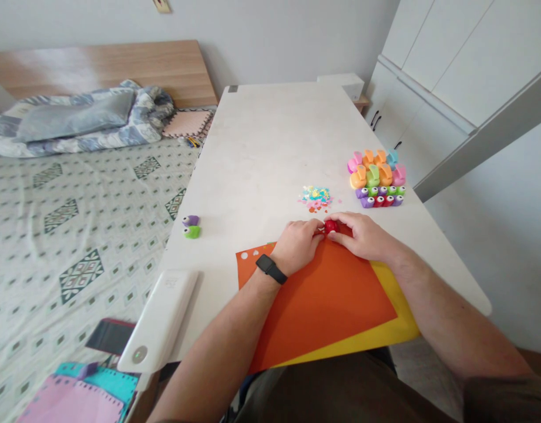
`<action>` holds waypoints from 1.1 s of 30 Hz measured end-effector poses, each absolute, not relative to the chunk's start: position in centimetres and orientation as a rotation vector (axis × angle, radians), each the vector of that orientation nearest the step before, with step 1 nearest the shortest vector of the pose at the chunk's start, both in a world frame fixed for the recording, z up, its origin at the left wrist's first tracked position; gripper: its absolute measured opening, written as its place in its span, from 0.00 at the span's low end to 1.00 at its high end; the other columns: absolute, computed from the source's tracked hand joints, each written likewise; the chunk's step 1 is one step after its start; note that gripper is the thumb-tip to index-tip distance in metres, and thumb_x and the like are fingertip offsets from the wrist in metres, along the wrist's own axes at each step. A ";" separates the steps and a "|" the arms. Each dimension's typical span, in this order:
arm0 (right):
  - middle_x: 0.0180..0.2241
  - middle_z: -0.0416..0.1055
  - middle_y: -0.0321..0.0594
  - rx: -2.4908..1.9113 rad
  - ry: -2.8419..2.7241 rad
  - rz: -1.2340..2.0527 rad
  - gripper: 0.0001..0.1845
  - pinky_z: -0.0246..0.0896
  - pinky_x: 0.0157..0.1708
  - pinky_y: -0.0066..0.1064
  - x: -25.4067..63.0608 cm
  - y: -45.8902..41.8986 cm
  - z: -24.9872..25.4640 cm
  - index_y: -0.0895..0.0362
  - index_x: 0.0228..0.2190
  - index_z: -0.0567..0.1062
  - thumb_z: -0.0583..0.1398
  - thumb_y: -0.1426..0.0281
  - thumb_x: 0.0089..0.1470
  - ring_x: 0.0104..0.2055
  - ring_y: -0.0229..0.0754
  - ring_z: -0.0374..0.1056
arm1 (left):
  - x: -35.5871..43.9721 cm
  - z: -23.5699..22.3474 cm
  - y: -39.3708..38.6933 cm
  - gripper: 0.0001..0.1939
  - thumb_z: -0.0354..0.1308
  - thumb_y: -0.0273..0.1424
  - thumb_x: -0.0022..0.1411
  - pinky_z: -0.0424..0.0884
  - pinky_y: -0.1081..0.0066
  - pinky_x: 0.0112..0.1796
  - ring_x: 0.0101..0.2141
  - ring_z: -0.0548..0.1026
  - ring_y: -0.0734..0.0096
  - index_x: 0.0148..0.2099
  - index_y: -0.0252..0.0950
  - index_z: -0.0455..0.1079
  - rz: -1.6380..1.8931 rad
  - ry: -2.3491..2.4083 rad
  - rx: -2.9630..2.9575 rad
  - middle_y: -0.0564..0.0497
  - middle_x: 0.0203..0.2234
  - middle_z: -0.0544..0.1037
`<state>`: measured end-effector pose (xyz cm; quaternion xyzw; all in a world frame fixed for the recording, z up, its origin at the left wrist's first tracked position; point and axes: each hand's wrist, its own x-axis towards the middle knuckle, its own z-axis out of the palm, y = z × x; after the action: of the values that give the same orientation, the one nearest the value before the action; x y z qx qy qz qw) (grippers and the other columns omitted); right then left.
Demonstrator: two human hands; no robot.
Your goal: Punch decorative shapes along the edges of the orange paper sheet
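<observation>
A small red craft punch (331,227) sits at the far edge of the orange paper (327,294). My right hand (362,235) curls around this punch with thumb and fingers. Close beside it on the left, my left hand (299,242) pinches the paper's far edge, its fingertips almost touching the punch. A black watch is on the left wrist. Punched holes show along the paper's far left corner. Yellow paper (405,320) lies underneath. Just beyond the hands is a pile of small punched paper bits (316,195), blue, yellow, pink and orange.
Several colourful punches (378,179) stand in rows at the table's right side. Purple (191,220) and green (191,232) punches sit to the left. A long white device (162,317) lies at the left edge. Punched pink and teal sheets (76,402) are at lower left, beside the bed (98,235).
</observation>
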<state>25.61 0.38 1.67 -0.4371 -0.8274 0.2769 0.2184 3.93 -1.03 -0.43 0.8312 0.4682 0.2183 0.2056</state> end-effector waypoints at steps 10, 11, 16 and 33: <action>0.46 0.80 0.44 -1.219 -2.284 0.730 0.11 0.66 0.46 0.39 25.3 0.3 1.1 0.53 0.45 0.77 0.63 0.62 0.63 0.44 0.49 0.75 | 3.8 -0.3 -1.1 0.10 0.56 0.28 0.70 0.74 0.64 0.45 0.42 0.82 0.61 0.52 0.36 0.72 0.586 1.329 2.326 0.46 0.41 0.84; 0.46 0.80 0.43 -1.221 -2.286 0.724 0.10 0.66 0.46 0.39 25.3 0.3 1.0 0.53 0.44 0.77 0.63 0.62 0.63 0.44 0.49 0.75 | 3.9 -0.3 -1.1 0.10 0.56 0.28 0.70 0.74 0.64 0.45 0.42 0.82 0.61 0.53 0.36 0.72 0.586 1.330 2.329 0.46 0.41 0.84; 0.46 0.79 0.44 -1.242 -2.301 0.702 0.11 0.66 0.46 0.39 25.3 0.4 0.8 0.53 0.44 0.77 0.61 0.61 0.64 0.44 0.49 0.74 | 3.9 -0.4 -1.2 0.11 0.56 0.28 0.70 0.74 0.63 0.45 0.41 0.82 0.60 0.53 0.35 0.72 0.579 1.333 2.345 0.46 0.39 0.84; 0.48 0.78 0.46 -1.154 -2.249 0.660 0.18 0.66 0.55 0.47 25.1 0.2 0.7 0.51 0.53 0.77 0.63 0.62 0.63 0.51 0.53 0.73 | 3.8 -0.5 -1.3 0.11 0.56 0.28 0.70 0.75 0.63 0.46 0.42 0.82 0.61 0.54 0.37 0.70 0.593 1.335 2.336 0.46 0.41 0.84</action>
<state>25.14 0.24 0.71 -0.4265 -0.8308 0.2439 0.2615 3.81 -1.30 -0.46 0.8320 0.4757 0.2113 0.1921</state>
